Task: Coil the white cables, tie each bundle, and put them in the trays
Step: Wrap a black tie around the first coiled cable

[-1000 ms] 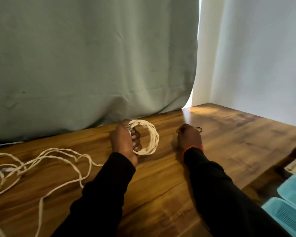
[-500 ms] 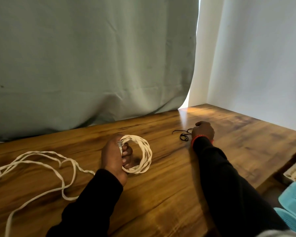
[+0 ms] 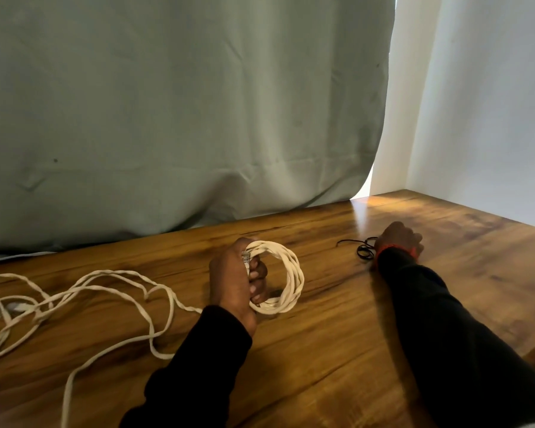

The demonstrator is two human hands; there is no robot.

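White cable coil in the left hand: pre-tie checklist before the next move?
1. White twisted cable coil gripped by left hand: ok.
2. Coil loops gathered, not springing apart: ok.
3. Thin black tie cord within reach of right hand: ok, it lies beside the hand.
4. Right hand actually holds the tie: cannot tell, fingers hidden.
5. Loose white cable on the wooden table, apart from the coil: cannot tell.
6. Trays in view for drop-off: not ok.
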